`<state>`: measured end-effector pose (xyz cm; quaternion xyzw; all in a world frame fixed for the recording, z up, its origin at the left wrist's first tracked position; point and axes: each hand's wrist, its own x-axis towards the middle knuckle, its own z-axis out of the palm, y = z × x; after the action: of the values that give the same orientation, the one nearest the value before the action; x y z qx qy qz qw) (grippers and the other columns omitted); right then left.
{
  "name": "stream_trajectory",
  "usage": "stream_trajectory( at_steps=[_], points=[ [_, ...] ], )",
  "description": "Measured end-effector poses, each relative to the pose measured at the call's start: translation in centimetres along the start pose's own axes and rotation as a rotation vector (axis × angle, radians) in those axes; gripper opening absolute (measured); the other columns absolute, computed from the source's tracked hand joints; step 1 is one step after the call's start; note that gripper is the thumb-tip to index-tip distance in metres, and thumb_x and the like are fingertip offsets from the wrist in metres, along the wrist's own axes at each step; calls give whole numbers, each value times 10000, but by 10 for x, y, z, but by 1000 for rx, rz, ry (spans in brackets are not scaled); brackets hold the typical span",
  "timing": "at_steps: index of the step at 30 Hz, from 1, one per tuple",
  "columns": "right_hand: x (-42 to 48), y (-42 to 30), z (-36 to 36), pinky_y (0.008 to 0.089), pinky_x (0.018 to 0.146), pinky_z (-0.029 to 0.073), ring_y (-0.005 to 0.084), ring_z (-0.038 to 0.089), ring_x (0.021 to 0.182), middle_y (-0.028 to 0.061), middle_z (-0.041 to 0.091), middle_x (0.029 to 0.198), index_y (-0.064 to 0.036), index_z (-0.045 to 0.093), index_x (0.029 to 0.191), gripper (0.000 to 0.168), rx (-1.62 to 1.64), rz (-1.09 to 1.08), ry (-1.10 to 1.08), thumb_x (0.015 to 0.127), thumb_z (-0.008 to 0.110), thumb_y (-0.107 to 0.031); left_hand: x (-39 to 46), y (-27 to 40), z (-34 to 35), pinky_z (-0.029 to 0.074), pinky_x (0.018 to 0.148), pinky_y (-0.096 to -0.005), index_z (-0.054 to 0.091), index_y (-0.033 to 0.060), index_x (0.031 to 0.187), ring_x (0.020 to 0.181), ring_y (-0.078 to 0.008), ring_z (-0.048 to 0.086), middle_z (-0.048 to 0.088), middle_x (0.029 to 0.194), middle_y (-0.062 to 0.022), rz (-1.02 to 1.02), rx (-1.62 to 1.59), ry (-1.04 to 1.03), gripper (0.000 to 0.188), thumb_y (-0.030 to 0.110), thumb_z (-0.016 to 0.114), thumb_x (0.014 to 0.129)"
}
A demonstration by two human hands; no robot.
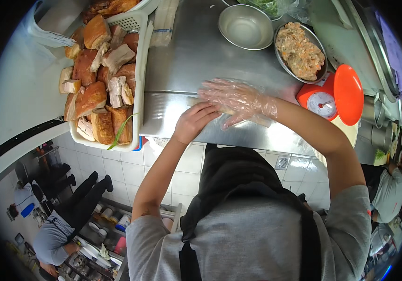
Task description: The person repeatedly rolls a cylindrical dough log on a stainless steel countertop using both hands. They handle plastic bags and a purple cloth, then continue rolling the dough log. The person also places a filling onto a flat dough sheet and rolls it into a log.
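Both hands meet over the steel counter near its front edge. My right hand [234,100], in a clear plastic glove, lies palm down with fingers spread over a pale, flat, wrapper-like strip [261,120]. Bare, my left hand [198,117] rests its bent fingertips on the strip's left part, against the gloved hand. What lies under the palm is hidden. Beyond, at the top right, a metal bowl holds minced filling with orange bits [301,52], beside an empty metal bowl [246,27]. A red kitchen scale [315,100] stands right of the gloved hand.
On the left, a white plastic basket [140,70] is heaped with roasted pork belly chunks [90,66]. Clear plastic bags [164,23] lie beside it. Bagged greens [266,7] are at the top. One person [56,235] is at lower left, another [392,193] at far right.
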<state>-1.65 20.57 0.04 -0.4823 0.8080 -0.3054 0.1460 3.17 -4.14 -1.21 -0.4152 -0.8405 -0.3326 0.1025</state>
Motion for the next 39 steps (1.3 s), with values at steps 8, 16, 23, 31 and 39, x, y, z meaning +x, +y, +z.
stream_trajectory(
  at_steps=[8, 16, 23, 31, 39],
  points=[
    [-4, 10, -21, 495, 1261, 165, 338, 246, 1519, 117, 343, 1616, -68, 326, 1562, 1066, -5, -86, -164, 739, 782, -570, -3, 0, 3, 577, 915, -317, 762, 113, 1072, 1105, -198, 657, 723, 1157, 1, 10, 24, 35, 339, 68, 664, 750],
    [-77, -5, -22, 514, 1257, 179, 342, 203, 1532, 126, 290, 1636, -72, 299, 1572, 1035, -84, 8, -231, 781, 746, -569, 0, 3, 3, 580, 900, -320, 769, 108, 1012, 1058, -201, 679, 738, 1127, 2, 14, 10, 69, 298, 8, 756, 731],
    [-49, -7, -17, 500, 1265, 156, 322, 205, 1533, 141, 245, 1649, -61, 245, 1585, 1098, -158, 130, -108, 791, 672, -688, 3, 3, 2, 582, 895, -322, 763, 111, 998, 1058, -205, 679, 738, 1112, -5, 22, 2, 66, 280, -10, 749, 746],
    [-90, -16, -24, 480, 1259, 184, 338, 235, 1521, 123, 268, 1645, -89, 251, 1591, 1045, -131, 80, -228, 822, 661, -666, -1, 3, 4, 576, 908, -329, 771, 111, 989, 1063, -207, 675, 735, 1113, -13, 11, -13, 99, 276, -8, 751, 741],
    [16, 2, -7, 492, 1260, 189, 346, 241, 1518, 125, 300, 1633, -107, 294, 1581, 1048, -102, 36, -96, 796, 704, -666, -3, 2, 3, 576, 901, -336, 773, 107, 1003, 1071, -210, 670, 733, 1128, -2, 8, -17, 62, 282, 4, 748, 741]
  ],
)
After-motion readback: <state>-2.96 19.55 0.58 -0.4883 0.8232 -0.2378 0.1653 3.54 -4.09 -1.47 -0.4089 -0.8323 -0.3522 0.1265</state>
